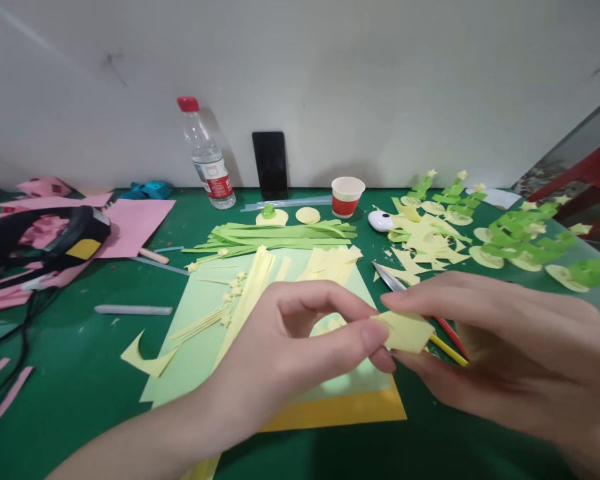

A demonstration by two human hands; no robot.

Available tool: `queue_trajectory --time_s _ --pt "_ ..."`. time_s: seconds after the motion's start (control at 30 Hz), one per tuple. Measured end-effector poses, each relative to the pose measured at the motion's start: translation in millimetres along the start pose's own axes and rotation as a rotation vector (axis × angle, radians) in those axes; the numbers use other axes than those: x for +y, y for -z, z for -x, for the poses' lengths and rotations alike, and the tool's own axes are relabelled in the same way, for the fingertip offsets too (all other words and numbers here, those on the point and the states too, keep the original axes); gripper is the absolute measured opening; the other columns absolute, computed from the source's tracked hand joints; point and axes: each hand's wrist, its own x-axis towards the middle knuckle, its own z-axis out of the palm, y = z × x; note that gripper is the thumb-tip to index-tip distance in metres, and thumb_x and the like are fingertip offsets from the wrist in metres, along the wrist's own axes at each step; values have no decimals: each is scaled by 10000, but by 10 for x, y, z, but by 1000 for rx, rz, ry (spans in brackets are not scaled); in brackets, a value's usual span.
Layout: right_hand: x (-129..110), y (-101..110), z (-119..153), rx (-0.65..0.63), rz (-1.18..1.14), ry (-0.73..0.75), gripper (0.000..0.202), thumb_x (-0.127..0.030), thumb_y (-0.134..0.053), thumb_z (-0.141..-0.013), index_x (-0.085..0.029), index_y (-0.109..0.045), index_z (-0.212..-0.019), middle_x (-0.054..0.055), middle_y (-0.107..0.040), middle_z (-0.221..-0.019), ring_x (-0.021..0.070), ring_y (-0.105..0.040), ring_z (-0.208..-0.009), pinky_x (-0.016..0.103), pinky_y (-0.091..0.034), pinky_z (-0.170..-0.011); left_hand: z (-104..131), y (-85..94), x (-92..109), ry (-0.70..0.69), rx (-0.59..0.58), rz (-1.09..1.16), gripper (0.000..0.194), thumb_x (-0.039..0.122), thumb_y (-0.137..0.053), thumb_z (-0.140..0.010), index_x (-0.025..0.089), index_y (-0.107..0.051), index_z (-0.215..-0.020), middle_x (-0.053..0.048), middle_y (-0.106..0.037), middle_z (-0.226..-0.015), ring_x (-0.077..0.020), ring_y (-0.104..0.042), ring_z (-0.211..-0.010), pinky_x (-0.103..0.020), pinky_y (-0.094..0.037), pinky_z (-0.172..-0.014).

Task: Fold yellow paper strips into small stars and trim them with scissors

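Between my two hands is a small folded piece of yellow paper [409, 333]. My left hand [300, 340] pinches its left end between thumb and fingertips. Thumb and fingers of my right hand [525, 353] grip its upper and lower edges from the right. Below lie pale green sheets [205, 300] bearing yellow paper strips [250, 293] and tiny folded paper stars [236, 288]. Scissors [390, 279] lie partly hidden behind my right hand, near a red and a yellow pencil-like stick [447, 349].
Behind the sheets are green paper strips [280, 235], a paper cup [347, 197], a water bottle [210, 160] and a phone [271, 165] against the wall. Yellow scraps [425, 240] and curled green paper plants [523, 230] sit right. Left are pink paper [137, 223] and a black headset-like device [45, 240].
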Motion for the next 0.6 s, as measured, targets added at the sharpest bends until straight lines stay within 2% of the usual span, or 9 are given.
queue_trajectory --time_s 0.03,0.17,0.37,0.43,0.53,0.57,0.6 --pt "5 0 12 -44 12 -39 214 -70 -543 -841 -254 -581 -738 -79 -640 -434 56 -551 -307 86 -451 -321 2 3 3 5 -4 11 166 179 -657 -795 219 -669 -634 69 -678 -602 -114 -599 -691 -209 -462 -676" --pt "4 15 26 -27 -27 18 215 -105 -494 -879 -262 -602 -779 -73 -631 -426 61 -549 -311 96 -464 -342 0 15 7 25 -29 53 162 167 -656 -793 215 -679 -640 67 -677 -613 -108 -610 -702 -200 -468 -689" --pt "-20 33 -5 -82 -72 -21 228 -153 -444 -926 -265 -636 -880 -52 -636 -425 76 -577 -331 97 -465 -344 -26 24 36 35 -34 48 158 150 -663 -773 204 -668 -625 68 -670 -654 -80 -580 -618 -194 -459 -647" --pt "-5 29 19 -71 -117 -26 222 -167 -443 -935 -261 -640 -891 -49 -638 -437 68 -571 -336 86 -466 -359 -22 22 52 44 -38 18 164 157 -655 -773 204 -655 -616 60 -661 -634 -89 -570 -610 -205 -452 -634" --pt "27 17 99 -30 -197 -42 177 -186 -478 -933 -259 -636 -898 -33 -687 -542 66 -629 -463 85 -510 -458 -8 10 68 57 -35 -30 170 172 -644 -767 207 -633 -601 39 -652 -605 -117 -562 -625 -229 -443 -614" --pt "35 14 126 4 -206 -51 171 -197 -480 -935 -260 -634 -892 -38 -679 -538 64 -618 -457 86 -506 -451 -5 5 71 60 -31 -39 170 173 -642 -762 208 -627 -596 31 -653 -603 -127 -560 -634 -236 -441 -610" --pt "40 10 149 -20 -218 -57 161 -207 -484 -936 -258 -632 -897 -34 -681 -549 66 -617 -460 89 -506 -446 -4 2 72 60 -26 -43 168 172 -641 -755 208 -622 -592 25 -654 -603 -134 -558 -641 -241 -440 -607"
